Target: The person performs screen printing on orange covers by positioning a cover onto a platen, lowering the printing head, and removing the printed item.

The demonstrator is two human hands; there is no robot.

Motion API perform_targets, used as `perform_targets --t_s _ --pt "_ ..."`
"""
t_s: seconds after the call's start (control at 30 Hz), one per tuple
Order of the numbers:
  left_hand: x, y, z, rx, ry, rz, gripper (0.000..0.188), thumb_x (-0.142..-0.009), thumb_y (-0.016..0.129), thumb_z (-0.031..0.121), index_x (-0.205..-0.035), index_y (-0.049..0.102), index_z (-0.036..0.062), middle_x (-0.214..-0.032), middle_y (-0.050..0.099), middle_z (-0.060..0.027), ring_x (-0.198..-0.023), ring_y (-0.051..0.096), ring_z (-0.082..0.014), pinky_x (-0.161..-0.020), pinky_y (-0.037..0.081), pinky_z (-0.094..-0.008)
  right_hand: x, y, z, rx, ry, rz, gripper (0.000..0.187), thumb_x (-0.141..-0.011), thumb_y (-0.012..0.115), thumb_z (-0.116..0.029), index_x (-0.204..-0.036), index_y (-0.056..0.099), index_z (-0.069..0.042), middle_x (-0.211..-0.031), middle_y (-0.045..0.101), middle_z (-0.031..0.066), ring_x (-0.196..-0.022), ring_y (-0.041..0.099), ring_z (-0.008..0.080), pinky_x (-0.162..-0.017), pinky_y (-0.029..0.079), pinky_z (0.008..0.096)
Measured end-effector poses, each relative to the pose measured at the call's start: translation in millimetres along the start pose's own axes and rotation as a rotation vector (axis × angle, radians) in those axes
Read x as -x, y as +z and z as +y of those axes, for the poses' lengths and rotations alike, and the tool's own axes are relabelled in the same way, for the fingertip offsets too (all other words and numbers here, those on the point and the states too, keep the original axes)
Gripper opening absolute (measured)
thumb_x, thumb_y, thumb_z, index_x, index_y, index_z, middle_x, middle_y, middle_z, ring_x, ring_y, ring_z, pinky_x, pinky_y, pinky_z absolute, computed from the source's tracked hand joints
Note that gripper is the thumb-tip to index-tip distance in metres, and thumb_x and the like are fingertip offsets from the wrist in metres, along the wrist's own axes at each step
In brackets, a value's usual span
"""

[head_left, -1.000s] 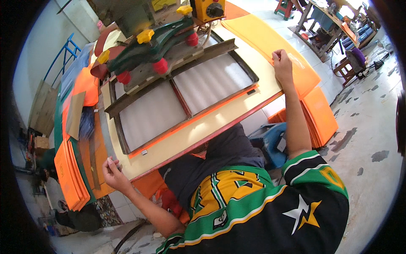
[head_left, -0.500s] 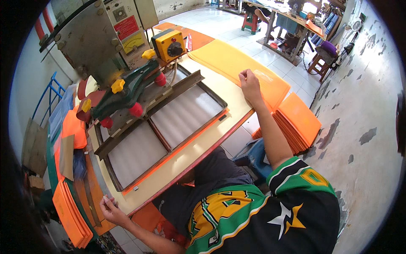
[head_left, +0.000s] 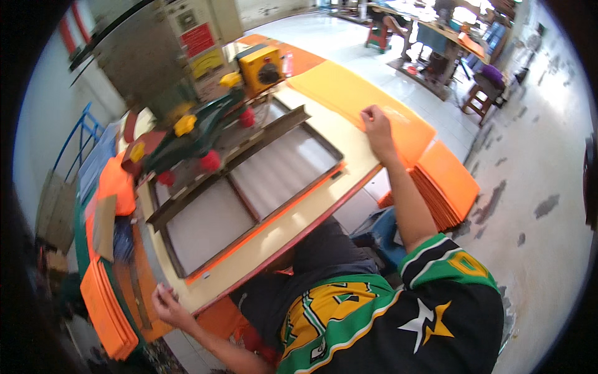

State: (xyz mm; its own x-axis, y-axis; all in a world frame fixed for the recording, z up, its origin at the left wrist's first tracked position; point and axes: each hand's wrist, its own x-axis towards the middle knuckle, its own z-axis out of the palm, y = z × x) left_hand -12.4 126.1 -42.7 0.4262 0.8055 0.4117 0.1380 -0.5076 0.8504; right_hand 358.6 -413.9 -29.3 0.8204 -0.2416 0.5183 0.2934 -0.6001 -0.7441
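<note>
My right hand [head_left: 377, 129] is closed in a loose fist at the right edge of the cream board [head_left: 293, 217], beside a large orange-yellow sheet [head_left: 349, 90]. Nothing shows in its fingers. By the board's near left corner is my left hand [head_left: 172, 306], its fingers curled in and nothing visible between them. Between my hands a dark metal frame [head_left: 256, 221] with a crossbar lies on the board over whitish, translucent panels [head_left: 280, 171]. An orange edge shows along the frame's near side. A green machine arm [head_left: 199, 131] with yellow knobs and red caps stands over the frame's far part.
A yellow control box [head_left: 260, 68] with a dial sits behind the frame. Stacked orange folders [head_left: 448, 184] stand at the right, and more orange folders [head_left: 107, 308] at the left. A peeling wall [head_left: 529, 187] bounds the right side. Farther off are a worktable [head_left: 445, 37] and stools.
The whole view has shifted slightly right and blurred with head motion. Both hands keep about the same places at the board, and the frame and machine look unmoved.
</note>
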Motion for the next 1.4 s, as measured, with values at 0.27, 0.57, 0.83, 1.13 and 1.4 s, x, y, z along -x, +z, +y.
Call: perform_targets --t_s 0.27,0.57,0.83,1.13,1.4 --pt "3 17 16 0.075 -0.08 -0.035 0.025 -0.101 0.057 0.024 -0.105 0.066 0.0009 -0.086 0.065 -0.003 -0.077 0.062 -0.0091 -0.066 0.052 -0.0245 2 -19 -4 0.056 -0.039 -0.047 0.021 -0.094 0.059 -0.018 -0.102 0.063 0.001 -0.094 0.068 0.0155 -0.091 0.065 0.0248 -0.082 0.05 0.036" --pt "3 10 20 0.129 -0.092 0.014 0.02 -0.099 0.058 0.019 -0.099 0.066 0.0003 -0.08 0.068 -0.0037 -0.072 0.062 -0.0078 -0.061 0.051 -0.0244 -12 -7 24 -0.247 -0.087 0.064 0.02 -0.094 0.061 -0.017 -0.109 0.062 -0.003 -0.096 0.064 0.0048 -0.086 0.059 0.0134 -0.071 0.048 0.0287" --pt "13 1 31 0.328 0.055 0.048 0.02 -0.099 0.057 0.016 -0.097 0.065 -0.0028 -0.079 0.065 -0.005 -0.074 0.061 -0.0096 -0.071 0.048 -0.0248 -16 -36 -5 -0.537 -0.009 0.113 0.019 -0.096 0.066 -0.016 -0.11 0.062 -0.005 -0.094 0.066 0.0013 -0.059 0.04 0.0012 -0.05 0.031 0.0174" --pt "60 15 114 0.436 0.328 -0.153 0.027 -0.1 0.053 0.021 -0.097 0.063 -0.0042 -0.079 0.064 -0.0095 -0.067 0.058 -0.0142 -0.065 0.047 -0.0273 72 -62 -175 -0.645 -0.232 -0.262 0.006 -0.092 0.059 -0.002 -0.097 0.056 -0.004 -0.084 0.058 0.0033 -0.063 0.043 0.0048 -0.054 0.033 0.0187" --pt "102 43 168 0.563 0.357 -0.728 0.027 -0.093 0.069 0.021 -0.109 0.06 0.001 -0.101 0.067 -0.0104 -0.073 0.057 -0.0128 -0.067 0.046 -0.0249 202 -11 -259 -0.886 -0.136 -1.102 0.019 -0.085 0.073 0.002 -0.1 0.062 -0.001 -0.09 0.065 0.0049 -0.073 0.06 0.0088 -0.064 0.048 0.0232"
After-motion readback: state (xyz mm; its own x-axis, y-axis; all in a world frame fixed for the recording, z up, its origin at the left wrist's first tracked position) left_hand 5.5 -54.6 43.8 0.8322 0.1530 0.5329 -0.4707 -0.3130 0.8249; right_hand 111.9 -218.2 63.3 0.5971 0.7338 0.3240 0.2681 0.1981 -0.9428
